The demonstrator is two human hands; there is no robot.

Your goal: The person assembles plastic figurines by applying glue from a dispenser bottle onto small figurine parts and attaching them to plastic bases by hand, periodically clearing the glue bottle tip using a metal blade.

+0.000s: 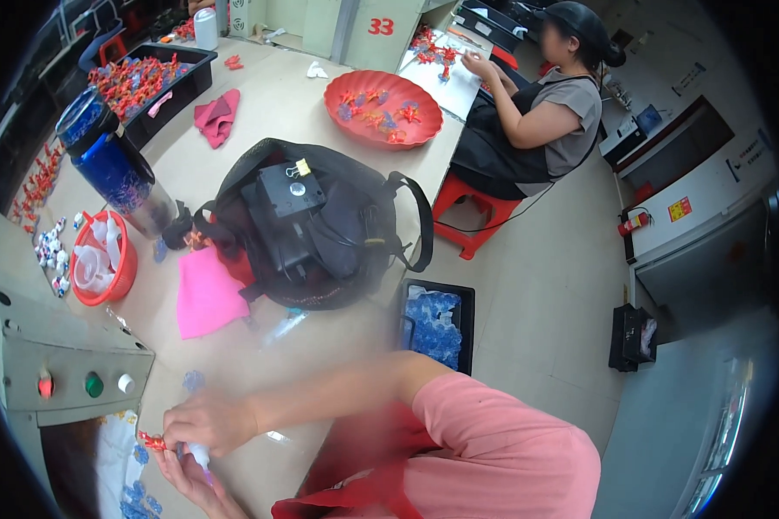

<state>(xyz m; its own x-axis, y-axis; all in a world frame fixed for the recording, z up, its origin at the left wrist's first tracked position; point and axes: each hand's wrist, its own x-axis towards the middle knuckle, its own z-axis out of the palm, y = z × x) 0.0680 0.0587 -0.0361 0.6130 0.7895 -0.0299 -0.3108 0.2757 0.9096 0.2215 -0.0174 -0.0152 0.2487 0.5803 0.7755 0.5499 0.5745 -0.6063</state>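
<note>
At the lower left, both hands are close together over the table edge beside a grey machine. My left hand (192, 484), palm up, has its fingers closed on a small red plastic figure (153, 442). Above it, my right hand (208, 424) is curled around a small white squeeze bottle (200, 455), partly hidden by the fingers. The bottle's tip cannot be made out. Blue translucent pieces (136, 500) lie on a white sheet (117, 454) left of the hands. Another translucent piece (194, 381) rests just beyond my right hand.
A grey machine (78, 346) with buttons stands at left. Further back are a red basket (130, 272), blue tumbler (112, 169), black mesh bag (320, 290), pink cloth (208, 298), red tray (342, 86) and black bin (203, 65) of red figures. A co-worker (537, 121) sits at far right.
</note>
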